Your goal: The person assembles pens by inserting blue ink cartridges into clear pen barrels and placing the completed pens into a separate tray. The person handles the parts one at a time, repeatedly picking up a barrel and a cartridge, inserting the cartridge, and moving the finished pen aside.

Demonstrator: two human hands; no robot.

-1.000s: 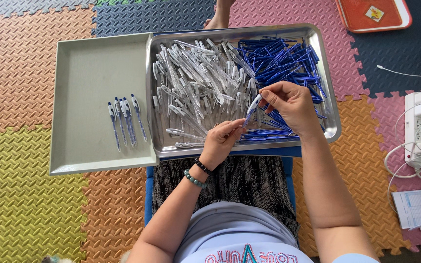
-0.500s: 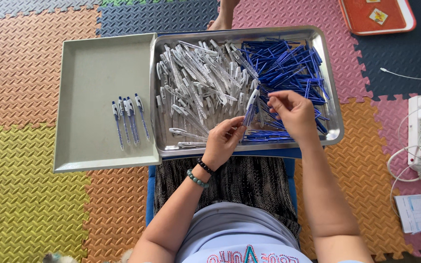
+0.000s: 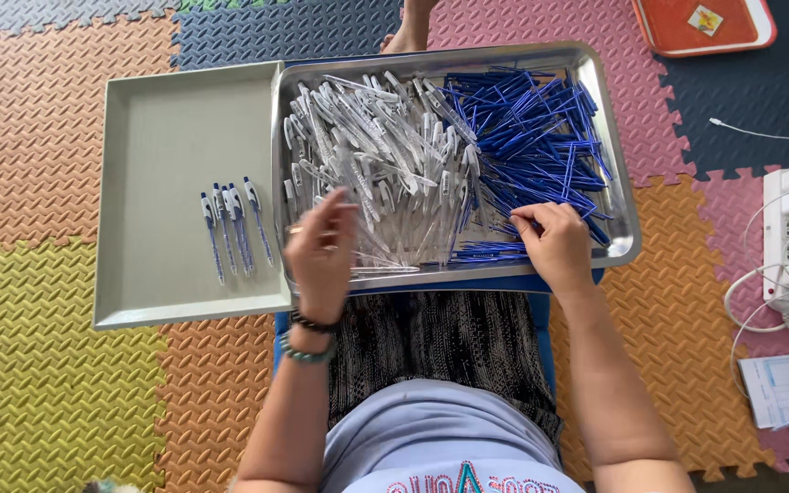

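Pen parts fill the steel tray [image 3: 615, 173], which is the landmark for all that follows: clear barrels [image 3: 372, 155] heaped in its left + middle, blue refills [image 3: 531, 137] piled in its right half. Half a sec ago both hands met over the tray's front-middle w/ a pen pinched between them; now they've split apart. Left hand [image 3: 321, 251] has swung to the tray's front-left corner, fingers spread and somewhat blurred, hovering over the barrels. Can't tell if it holds anything, though a slim clear piece may lie under the fingertips. Right hand [image 3: 554, 242] has dropped onto the tray's front-right, fingers curled down into the blue refills, apparently pinching at one, but the grasp itself is hidden under the knuckles.

Judging by that, the jointly held pen is no longer between the hands. Where it went isn't visible. Just left of the tray, in the grey tray [image 3: 166, 137], lie a few finished pens [image 3: 230, 228] side by side, well apart from either hand, same count as before as far as I can see
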